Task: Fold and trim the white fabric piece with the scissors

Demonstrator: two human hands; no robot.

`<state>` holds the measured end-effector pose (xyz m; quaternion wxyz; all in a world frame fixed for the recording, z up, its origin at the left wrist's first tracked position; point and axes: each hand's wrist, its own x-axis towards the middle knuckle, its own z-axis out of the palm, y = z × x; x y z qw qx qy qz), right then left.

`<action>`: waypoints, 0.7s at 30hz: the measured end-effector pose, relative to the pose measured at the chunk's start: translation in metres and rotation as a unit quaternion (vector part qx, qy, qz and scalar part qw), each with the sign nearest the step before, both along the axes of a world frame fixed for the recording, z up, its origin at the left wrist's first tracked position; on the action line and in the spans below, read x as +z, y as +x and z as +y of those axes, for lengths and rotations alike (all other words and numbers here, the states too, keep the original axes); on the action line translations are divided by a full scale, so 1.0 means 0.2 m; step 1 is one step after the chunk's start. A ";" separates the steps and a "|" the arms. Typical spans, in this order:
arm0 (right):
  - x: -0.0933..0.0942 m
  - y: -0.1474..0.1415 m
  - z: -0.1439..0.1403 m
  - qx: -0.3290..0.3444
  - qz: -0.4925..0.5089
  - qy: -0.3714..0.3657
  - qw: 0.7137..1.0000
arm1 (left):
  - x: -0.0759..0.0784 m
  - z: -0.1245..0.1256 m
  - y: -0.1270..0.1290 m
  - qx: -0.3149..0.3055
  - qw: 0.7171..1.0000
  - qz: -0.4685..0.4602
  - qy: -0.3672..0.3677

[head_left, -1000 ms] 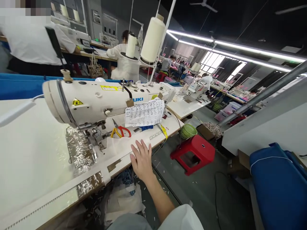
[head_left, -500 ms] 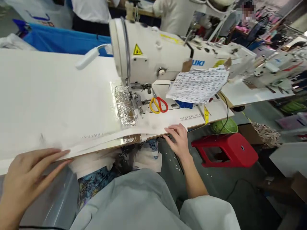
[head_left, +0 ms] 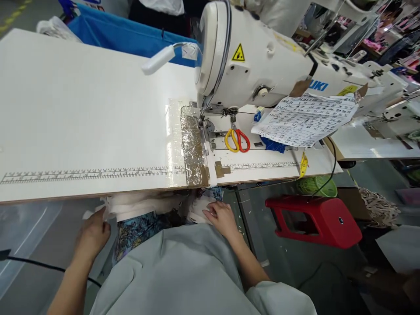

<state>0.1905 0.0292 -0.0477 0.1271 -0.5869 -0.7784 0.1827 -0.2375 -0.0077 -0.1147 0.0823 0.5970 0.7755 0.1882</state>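
Below the table edge, my left hand [head_left: 92, 234] is closed at the left end of a bundle of white fabric [head_left: 134, 205] on my lap. Its fingertips are partly hidden by the cloth. My right hand [head_left: 223, 218] has curled fingers pressed to another white fabric piece [head_left: 197, 211], right of the dark gap. Blue patterned cloth [head_left: 139, 232] lies over my legs beneath the white fabric. Above, the white sewing machine [head_left: 252, 61] stands on the white table [head_left: 98, 109], and a narrow white strip [head_left: 210, 162] runs from near its needle area to the front edge.
Scissors [head_left: 236, 141] with yellow and red handles lie under the machine arm. A printed sheet [head_left: 305, 118] hangs in front of it. A red stool [head_left: 315, 221] and a green basket [head_left: 318, 186] stand right. A blue cloth bin [head_left: 131, 33] is behind the table.
Both hands have dropped from the table edge to the fabric on my lap. The long white piece along the edge is gone from the tabletop, uncovering the printed ruler. The view has shifted.
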 end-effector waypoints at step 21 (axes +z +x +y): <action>0.43 -0.12 0.01 0.063 0.261 0.024 0.963 | 0.67 0.23 1.13 -0.265 0.562 -0.667 -0.412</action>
